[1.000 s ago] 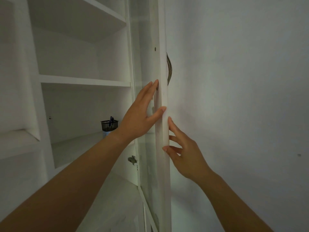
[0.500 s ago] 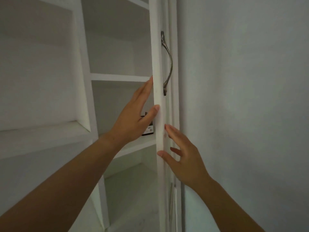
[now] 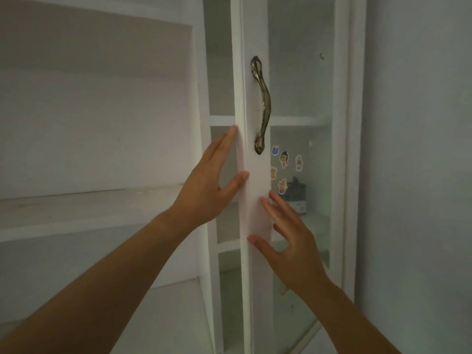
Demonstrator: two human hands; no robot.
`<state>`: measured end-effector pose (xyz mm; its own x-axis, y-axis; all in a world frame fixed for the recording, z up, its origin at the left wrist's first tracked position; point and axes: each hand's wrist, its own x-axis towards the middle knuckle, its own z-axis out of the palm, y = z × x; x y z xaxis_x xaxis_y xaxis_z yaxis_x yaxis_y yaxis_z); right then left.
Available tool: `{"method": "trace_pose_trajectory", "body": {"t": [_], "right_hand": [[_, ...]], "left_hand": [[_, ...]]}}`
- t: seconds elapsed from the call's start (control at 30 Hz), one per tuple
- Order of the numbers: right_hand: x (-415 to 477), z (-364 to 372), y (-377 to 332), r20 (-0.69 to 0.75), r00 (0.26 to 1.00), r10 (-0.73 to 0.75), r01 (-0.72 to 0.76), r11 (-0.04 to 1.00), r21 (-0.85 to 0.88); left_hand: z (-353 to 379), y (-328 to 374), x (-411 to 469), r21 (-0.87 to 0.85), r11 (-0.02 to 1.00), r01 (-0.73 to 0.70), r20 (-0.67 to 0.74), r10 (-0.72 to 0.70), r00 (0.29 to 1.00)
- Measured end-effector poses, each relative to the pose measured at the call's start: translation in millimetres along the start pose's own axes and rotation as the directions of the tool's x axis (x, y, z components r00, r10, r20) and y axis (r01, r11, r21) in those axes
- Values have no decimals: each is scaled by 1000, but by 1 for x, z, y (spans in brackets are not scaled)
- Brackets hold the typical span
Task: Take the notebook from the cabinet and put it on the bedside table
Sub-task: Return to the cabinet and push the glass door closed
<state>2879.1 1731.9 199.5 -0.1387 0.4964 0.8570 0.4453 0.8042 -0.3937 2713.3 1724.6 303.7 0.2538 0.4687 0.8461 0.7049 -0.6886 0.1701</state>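
Hands [image 3: 204,190] [image 3: 293,246] flat on cabinet door [image 3: 256,190] edge (L & R), handle [image 3: 261,106] above

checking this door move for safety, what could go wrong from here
The left hand has its fingers curled around the edge of the cabinet door, beside the frame, so they could get pinched. The right hand lies flat by the glass pane; a hard push might rattle or crack it.

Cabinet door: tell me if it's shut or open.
Nearly shut. The cabinet door still shows a narrow gap at its left edge, with the left hand and right hand on it.
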Motion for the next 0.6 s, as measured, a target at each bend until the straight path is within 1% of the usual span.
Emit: {"method": "trace_pose_trajectory", "body": {"t": [0.13,0.2,0.3,0.4,0.5,0.6], "right_hand": [[14,5,16,82,996,-35,39,998,-43],[20,8,22,123,991,-44,53,996,-72],[26,14,31,167,983,-80,101,988,-119],[33,19,42,231,963,-137,183,964,-193],[41,23,52,274,945,-178,237,951,-197],[49,26,62,287,932,-222,287,935,-207]], "left_hand": [[1,-3,-2,127,991,-31,-34,36,999],[5,-5,-3,162,986,-27,-35,33,999],[11,-7,-5,214,977,15,-23,-10,1000],[16,-14,-7,315,948,44,-52,-29,998],[20,-21,-9,407,911,71,-68,-47,997],[27,-28,-18,431,895,114,-37,-108,993]]}}
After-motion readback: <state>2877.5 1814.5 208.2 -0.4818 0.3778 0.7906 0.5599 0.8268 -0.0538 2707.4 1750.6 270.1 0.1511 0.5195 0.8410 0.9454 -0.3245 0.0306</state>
